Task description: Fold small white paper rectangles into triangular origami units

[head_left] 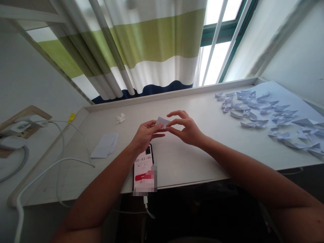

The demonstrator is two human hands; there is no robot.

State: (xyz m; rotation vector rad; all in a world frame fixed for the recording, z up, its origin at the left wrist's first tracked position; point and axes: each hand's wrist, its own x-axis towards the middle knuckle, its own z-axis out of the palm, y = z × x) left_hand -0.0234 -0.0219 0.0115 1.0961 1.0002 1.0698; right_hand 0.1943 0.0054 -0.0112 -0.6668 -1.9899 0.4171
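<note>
Paper (163,120), apparently part-folded, is hanging above the table (177,168); the left hand's (146,132) fingers are pinching it, the right hand's (186,127) gripping its edge. Many folded boats (279,120) are lying seemingly finished; plain sheets (103,146) are apparently remaining.

A: What is the folded piece (162,120) at the centre made of?
B: Thin matt paper, like the boats (249,116) at the right
A: And the desk (182,162)?
B: Smooth, with a faint sheen
A: The curtain (157,37) up top?
B: Soft matt cloth
A: The cable (21,216), lower left?
B: Smooth plastic; the phone screen (143,165), lower centre, looks glassy
</note>
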